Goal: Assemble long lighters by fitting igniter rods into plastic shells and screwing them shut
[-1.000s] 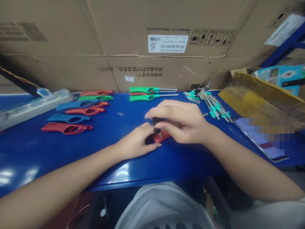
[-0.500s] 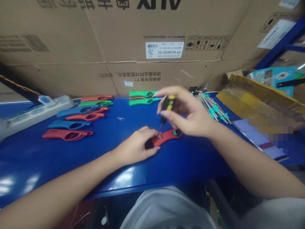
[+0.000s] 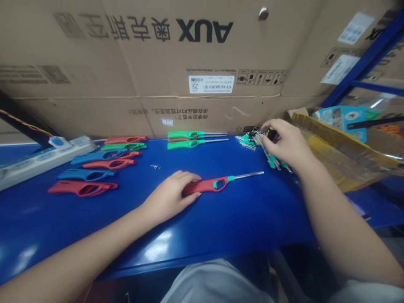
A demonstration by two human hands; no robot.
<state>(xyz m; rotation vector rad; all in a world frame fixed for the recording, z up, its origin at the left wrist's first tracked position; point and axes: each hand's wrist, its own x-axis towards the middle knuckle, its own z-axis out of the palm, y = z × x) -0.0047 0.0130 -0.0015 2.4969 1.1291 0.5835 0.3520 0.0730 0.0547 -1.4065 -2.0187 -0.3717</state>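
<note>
On the blue table, my left hand (image 3: 176, 190) is closed around the handle end of a red gas lighter (image 3: 206, 186). This lighter has a green trigger and a metal tube that points right. My right hand (image 3: 287, 141) is at the back right, fingers closed around a black and yellow screwdriver (image 3: 271, 134); only part of its handle shows. Below those fingers lies a pile of metal lighter tubes with green parts (image 3: 272, 160). Several tiny screws (image 3: 155, 166) lie left of centre.
Several red, green and blue lighter shells (image 3: 83, 188) lie in a column at left, beside a white power strip (image 3: 47, 158). Lighters with tubes (image 3: 184, 144) lie at the back. A large cardboard box (image 3: 142, 63) stands behind; an open carton (image 3: 341, 155) is at right.
My right hand has moved with the screwdriver from above the red lighter to the tube pile at back right. My left hand still holds the lighter, whose tube is now uncovered.
</note>
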